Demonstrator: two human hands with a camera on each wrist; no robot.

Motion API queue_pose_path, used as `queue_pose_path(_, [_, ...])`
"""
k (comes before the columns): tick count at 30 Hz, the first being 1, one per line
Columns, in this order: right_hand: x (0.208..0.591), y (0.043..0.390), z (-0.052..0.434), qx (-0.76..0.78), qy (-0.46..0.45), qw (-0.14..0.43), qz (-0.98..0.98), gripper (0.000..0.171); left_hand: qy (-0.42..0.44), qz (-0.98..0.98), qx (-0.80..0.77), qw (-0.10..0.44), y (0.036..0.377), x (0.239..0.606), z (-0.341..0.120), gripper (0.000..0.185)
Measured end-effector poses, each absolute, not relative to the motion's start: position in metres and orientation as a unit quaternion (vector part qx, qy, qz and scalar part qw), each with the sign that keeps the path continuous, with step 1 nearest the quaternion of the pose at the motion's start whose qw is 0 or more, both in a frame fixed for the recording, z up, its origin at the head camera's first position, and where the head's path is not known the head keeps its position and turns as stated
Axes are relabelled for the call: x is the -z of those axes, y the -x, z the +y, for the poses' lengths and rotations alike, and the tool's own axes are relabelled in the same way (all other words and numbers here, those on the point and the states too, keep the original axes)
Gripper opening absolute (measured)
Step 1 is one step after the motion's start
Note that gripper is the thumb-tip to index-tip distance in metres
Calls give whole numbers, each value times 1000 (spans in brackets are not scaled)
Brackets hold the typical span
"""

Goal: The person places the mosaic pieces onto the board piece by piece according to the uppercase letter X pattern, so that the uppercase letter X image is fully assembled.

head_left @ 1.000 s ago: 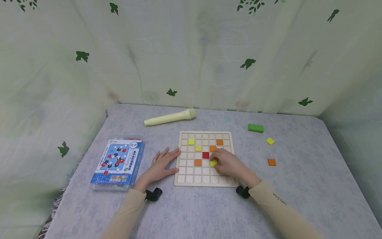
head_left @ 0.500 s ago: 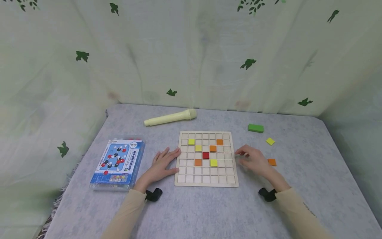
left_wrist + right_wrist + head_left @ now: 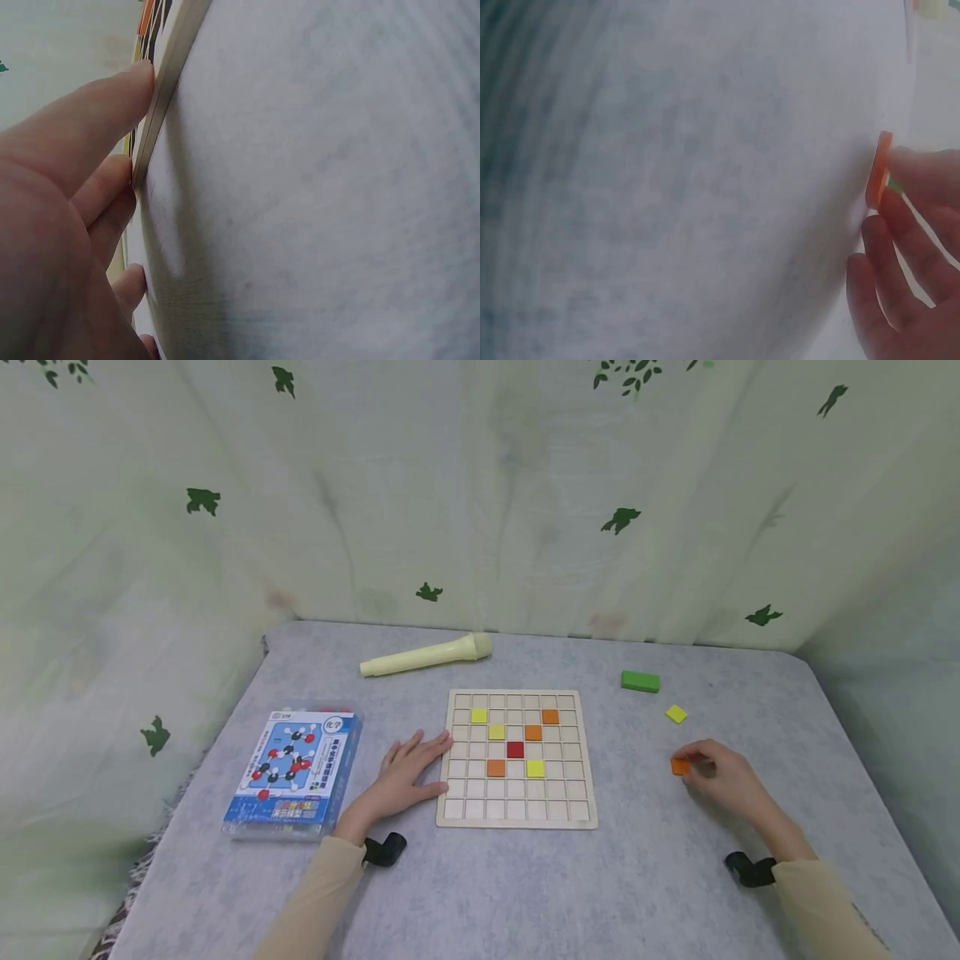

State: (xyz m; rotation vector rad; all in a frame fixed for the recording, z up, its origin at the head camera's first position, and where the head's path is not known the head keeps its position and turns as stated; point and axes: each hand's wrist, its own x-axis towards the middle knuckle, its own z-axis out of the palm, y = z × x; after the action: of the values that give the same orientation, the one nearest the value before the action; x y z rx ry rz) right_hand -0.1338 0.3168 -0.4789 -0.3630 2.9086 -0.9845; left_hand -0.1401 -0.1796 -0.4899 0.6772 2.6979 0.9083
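My left hand (image 3: pixel 402 781) lies with its fingers extended against the left edge of a wooden grid board (image 3: pixel 476 820). In the left wrist view, the thumb and fingertips touch the board's rim (image 3: pixel 166 82). Several coloured tiles sit in the squares, with one red tile (image 3: pixel 515 750) in the middle and yellow and orange ones around it. Off to the right of the board, my right hand (image 3: pixel 726 779) pinches a small square orange tile (image 3: pixel 880 169) at the tabletop, between thumb and fingertips. The fingers partly hide that tile in the head view.
Beyond the right hand lie a loose yellow tile (image 3: pixel 677 714) and a green block (image 3: pixel 641 682). A pale yellow toy microphone (image 3: pixel 426 656) rests behind the board. Left of the left hand is a boxed molecule model set (image 3: pixel 292 774). A curtain (image 3: pixel 480 493) borders the table's back.
My right hand has left the yellow tile in its square, moved right across the table and taken the loose orange tile between its fingertips. The left hand stays at the board's edge.
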Motion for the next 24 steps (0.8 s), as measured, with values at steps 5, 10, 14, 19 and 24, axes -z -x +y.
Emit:
queue_pose_path(5, [481,137,316,292,125,25,948,26,-230,920,-302,99,141,494,-180,67])
queue_pose_path(10, [477,139,308,290,124,31,948,25,-231,921,-298,101,142,494,-180,67])
queue_pose_path(14, [471,140,291,309,141,33,940,25,-227,919,-303,111,141,492,-181,67])
queue_pose_path(19, [462,141,253,323,173,36,930,25,-228,918,-305,112,141,491,-181,67])
queue_pose_path(24, [459,141,206,336,229,41,913,25,-229,918,-305,109,141,493,-181,68])
